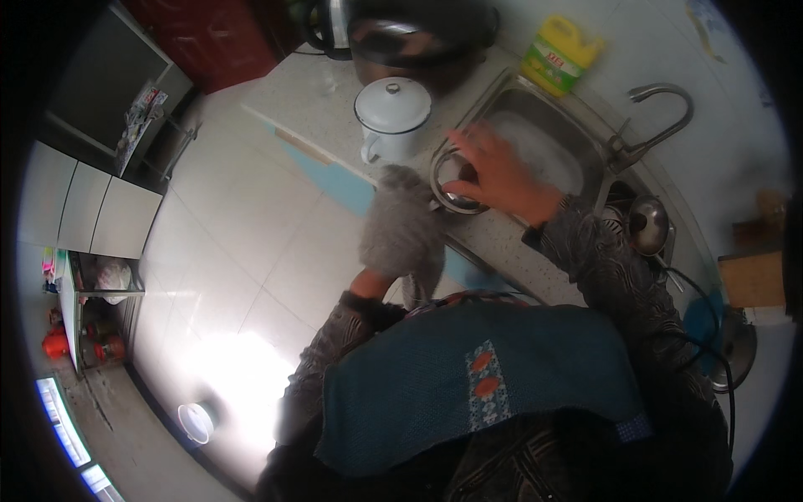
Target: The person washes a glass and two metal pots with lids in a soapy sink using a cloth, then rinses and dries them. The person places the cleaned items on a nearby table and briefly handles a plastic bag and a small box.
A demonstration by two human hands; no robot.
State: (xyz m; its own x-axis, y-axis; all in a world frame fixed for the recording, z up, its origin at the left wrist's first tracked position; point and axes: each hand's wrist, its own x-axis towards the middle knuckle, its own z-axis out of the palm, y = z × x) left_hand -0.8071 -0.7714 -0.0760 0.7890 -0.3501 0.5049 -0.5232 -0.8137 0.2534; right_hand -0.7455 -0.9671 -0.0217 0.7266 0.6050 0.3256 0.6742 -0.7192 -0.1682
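My left hand (371,285) shows only at the wrist; a grey fluffy cloth (401,229) covers its fingers and hangs from it in front of the counter edge. Beside the cloth is a round shiny metal piece with a raised rim (437,179), perhaps a lid or a bowl. Over it is my right hand (502,176), blurred, with thumb and fingers apart around a dark spot in its middle. Whether the right hand touches the metal is hard to tell. Just behind the cloth stands a white lidded enamel mug (395,147).
A steel sink (552,110) with foamy water and a curved tap (665,135) lies at the right. Behind it stands a yellow detergent jug (555,56). A large dark pot (420,37) occupies the far counter; a metal ladle (649,223) is near my right arm.
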